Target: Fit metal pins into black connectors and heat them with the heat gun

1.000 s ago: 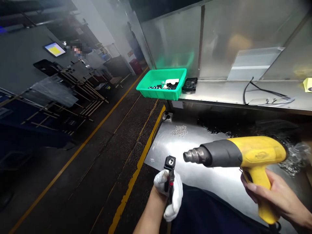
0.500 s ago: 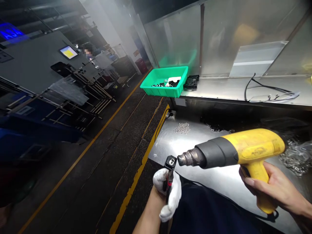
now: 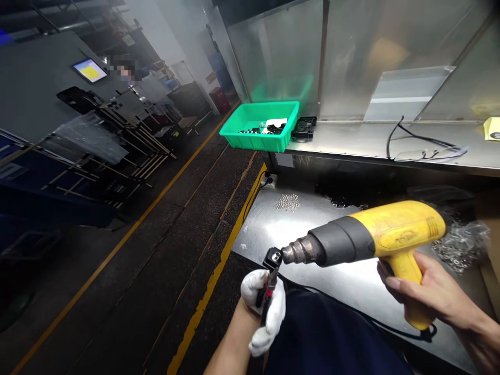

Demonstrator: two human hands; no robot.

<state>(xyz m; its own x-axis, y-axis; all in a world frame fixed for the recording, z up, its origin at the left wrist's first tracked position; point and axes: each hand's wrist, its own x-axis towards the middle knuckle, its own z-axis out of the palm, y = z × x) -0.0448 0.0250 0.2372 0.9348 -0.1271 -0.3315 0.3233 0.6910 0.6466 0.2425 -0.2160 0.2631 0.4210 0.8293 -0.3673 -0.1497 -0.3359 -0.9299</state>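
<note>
My left hand (image 3: 265, 310), in a white glove, is closed around the handles of a pair of pliers (image 3: 271, 286) with red and black grips. At the jaws' end sits a small black part (image 3: 270, 260) with a shiny round metal piece in it. My bare right hand (image 3: 437, 289) is wrapped round the handle of a yellow heat gun (image 3: 402, 229). Its stepped metal nozzle points left, its tip close beside the black part; I cannot tell whether they touch.
A metal table (image 3: 250, 229) carries a cluster of small shiny pieces (image 3: 288, 201) and a clear bag of metal parts (image 3: 461, 245). On the shelf stand a green bin (image 3: 253, 141), a black part (image 3: 304, 128) and eyeglasses (image 3: 424, 143). A person (image 3: 127, 73) is in the far left background.
The heat gun's nozzle has come closer to the black part in the pliers. The whole view has shifted slightly, so the scene sits further left. Both hands keep their hold.
</note>
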